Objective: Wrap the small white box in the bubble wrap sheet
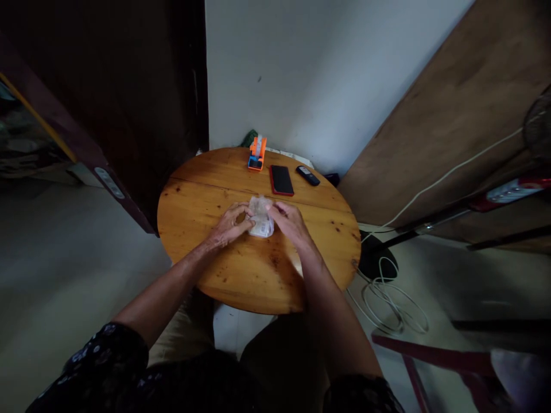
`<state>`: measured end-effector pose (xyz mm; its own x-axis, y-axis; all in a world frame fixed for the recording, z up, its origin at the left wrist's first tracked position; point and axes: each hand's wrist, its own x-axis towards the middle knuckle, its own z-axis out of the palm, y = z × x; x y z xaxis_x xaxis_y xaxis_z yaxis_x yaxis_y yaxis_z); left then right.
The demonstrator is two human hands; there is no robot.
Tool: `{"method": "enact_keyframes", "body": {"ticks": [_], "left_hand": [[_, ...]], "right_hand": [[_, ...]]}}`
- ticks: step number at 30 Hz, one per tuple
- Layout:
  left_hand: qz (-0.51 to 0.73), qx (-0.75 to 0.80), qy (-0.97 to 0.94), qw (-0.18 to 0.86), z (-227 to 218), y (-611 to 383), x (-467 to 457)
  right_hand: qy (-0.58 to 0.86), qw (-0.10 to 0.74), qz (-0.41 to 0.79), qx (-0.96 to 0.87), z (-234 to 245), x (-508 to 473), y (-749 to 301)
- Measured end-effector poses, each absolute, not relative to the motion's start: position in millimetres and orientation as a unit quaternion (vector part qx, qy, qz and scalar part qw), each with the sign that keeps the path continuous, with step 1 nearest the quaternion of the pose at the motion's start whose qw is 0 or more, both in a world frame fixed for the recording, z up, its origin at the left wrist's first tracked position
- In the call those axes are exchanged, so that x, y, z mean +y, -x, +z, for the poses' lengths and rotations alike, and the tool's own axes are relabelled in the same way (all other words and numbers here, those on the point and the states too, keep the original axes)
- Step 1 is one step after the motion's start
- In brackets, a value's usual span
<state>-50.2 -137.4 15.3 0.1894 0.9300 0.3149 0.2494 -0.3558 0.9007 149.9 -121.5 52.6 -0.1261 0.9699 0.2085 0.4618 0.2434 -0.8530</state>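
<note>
A small white package in clear, crinkled plastic wrapping (261, 225) lies on the round wooden table (206, 206), in front of me. From the left, my left hand (232, 223) grips it, thumb on its near side and fingers by its upper left edge. My right hand (290, 219) is closed at the upper right of the wrapping, with thumb and forefinger together on its edge. What is inside the wrapping is too blurred to tell.
Toward the wall are an orange tape dispenser (257, 154), a red-edged dark phone (282, 180) and a black handset (307, 175). A coiled pale cable (394, 310) lies on the floor at right, near a dark red chair or stool (434, 353).
</note>
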Motion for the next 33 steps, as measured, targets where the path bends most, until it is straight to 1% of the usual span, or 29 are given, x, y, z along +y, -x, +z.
{"method": "enact_keyframes", "body": {"ticks": [2, 4, 6, 9, 12, 18, 21, 23, 28, 33], "left_hand": [[0.481, 0.419, -0.678, 0.366, 17, 51, -138], [0.487, 0.415, -0.676, 0.366, 18, 52, -136], [0.489, 0.432, -0.669, 0.356, 16, 52, -134], [0.49, 0.469, -0.657, 0.329, 11, 52, -131], [0.483, 0.483, -0.662, 0.307, 6, 53, -130], [0.481, 0.461, -0.688, 0.287, 1, 48, -132], [0.489, 0.452, -0.685, 0.296, 7, 48, -136], [0.495, 0.453, -0.676, 0.305, 12, 48, -138], [0.498, 0.458, -0.665, 0.317, 15, 47, -139], [0.493, 0.473, -0.641, 0.349, 10, 41, -135]], "right_hand": [[0.55, 0.411, 0.313, -0.656, 49, -129, -152], [0.565, 0.443, 0.3, -0.628, 47, -132, -154], [0.568, 0.448, 0.292, -0.626, 47, -133, -152], [0.564, 0.425, 0.274, -0.653, 49, -136, -147], [0.578, 0.411, 0.232, -0.666, 53, -141, -140], [0.642, 0.302, 0.142, -0.691, 57, -147, -134], [0.668, 0.277, 0.103, -0.683, 53, -143, -139], [0.674, 0.284, 0.096, -0.676, 49, -139, -144], [0.647, 0.335, 0.118, -0.675, 40, -134, -150], [0.64, 0.345, 0.128, -0.675, 36, -133, -147]]}}
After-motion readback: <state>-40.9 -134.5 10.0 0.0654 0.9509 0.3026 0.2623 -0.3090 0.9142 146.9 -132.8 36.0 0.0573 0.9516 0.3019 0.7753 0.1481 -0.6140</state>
